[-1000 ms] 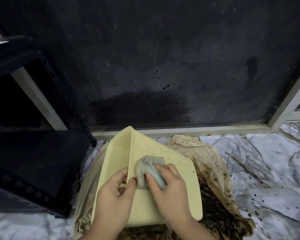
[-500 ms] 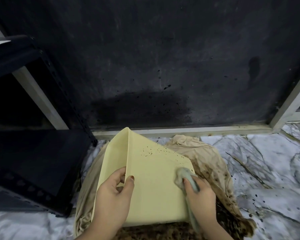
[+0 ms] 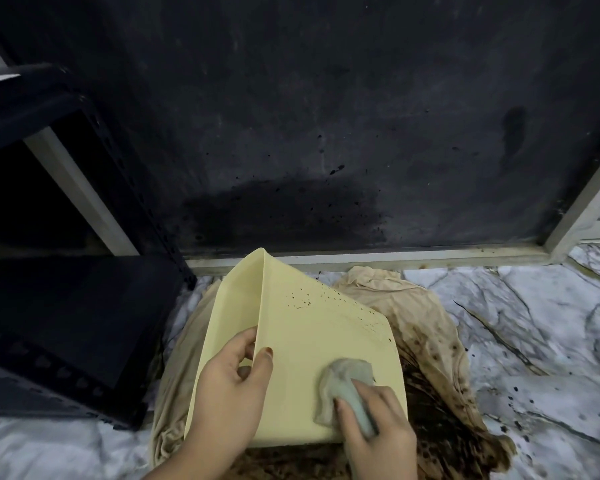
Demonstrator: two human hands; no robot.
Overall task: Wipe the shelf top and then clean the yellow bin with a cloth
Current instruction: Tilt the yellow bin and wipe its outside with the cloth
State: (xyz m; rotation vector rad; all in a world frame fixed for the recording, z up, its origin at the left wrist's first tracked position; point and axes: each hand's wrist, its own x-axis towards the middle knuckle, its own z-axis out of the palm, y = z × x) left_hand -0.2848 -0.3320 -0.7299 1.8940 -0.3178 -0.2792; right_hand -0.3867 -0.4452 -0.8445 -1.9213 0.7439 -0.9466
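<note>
The pale yellow bin (image 3: 302,327) lies tipped over on a stained cloth, one flat side facing up with dark specks near its far edge. My left hand (image 3: 232,386) grips the bin's corner edge, thumb on the top face and fingers on the left face. My right hand (image 3: 374,431) presses a small grey-green cloth (image 3: 343,386) onto the near right part of that top face. The black shelf (image 3: 66,306) stands at the left, its top out of sight.
A beige rag (image 3: 413,317) soaked with brown stains lies under and around the bin on the marble-patterned floor (image 3: 534,341). A dark spattered wall panel (image 3: 326,133) with a pale frame (image 3: 361,259) rises behind. Dark splashes dot the floor at right.
My right hand has swept the cloth from the middle of the bin's top face to its right edge, then back down to the near right part. The left hand kept its grip.
</note>
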